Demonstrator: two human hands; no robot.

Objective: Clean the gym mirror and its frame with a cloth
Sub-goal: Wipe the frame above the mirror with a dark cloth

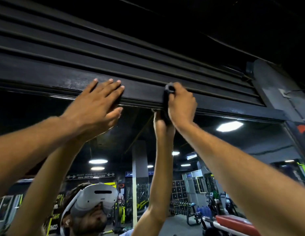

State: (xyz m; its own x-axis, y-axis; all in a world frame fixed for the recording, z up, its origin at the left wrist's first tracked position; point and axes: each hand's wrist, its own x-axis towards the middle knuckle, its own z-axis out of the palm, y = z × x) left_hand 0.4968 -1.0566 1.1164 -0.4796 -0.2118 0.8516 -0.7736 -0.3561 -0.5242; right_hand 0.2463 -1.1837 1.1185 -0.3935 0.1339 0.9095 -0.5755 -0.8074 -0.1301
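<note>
Mirror (216,150) glass fills the lower part of the view, with its black frame (145,94) running across above it at a slant. Both arms are raised overhead toward the frame's top rail. The left hand (99,101) is laid flat against the frame, fingers straight and spread, thumb hanging over the lower edge onto the glass; nothing is held in it. The right hand (181,104) is curled around a dark cloth (167,94), which is pressed against the frame's rail and hangs down over its lower lip. Both arms and a white headset (97,198) are seen reflected in the glass.
</note>
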